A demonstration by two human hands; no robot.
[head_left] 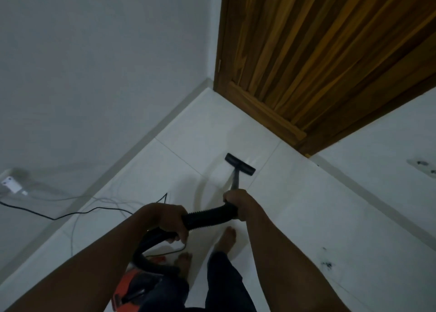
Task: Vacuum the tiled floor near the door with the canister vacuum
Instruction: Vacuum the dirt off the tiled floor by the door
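White tiled floor (295, 205) by wooden door (330, 52), both hands gripping black hose (210, 215), left hand (169, 219), right hand (236, 202), nozzle (240, 164) on tile

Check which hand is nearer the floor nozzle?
Right. The right hand grips the wand's top end, just behind the floor nozzle. The left hand holds the hose farther back.

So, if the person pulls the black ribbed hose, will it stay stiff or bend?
It probably bends easily: the hose already curves between the left hand and right hand. Its ribs suggest a grip that will not slip. It looks light, since each hand holds it without visible strain.
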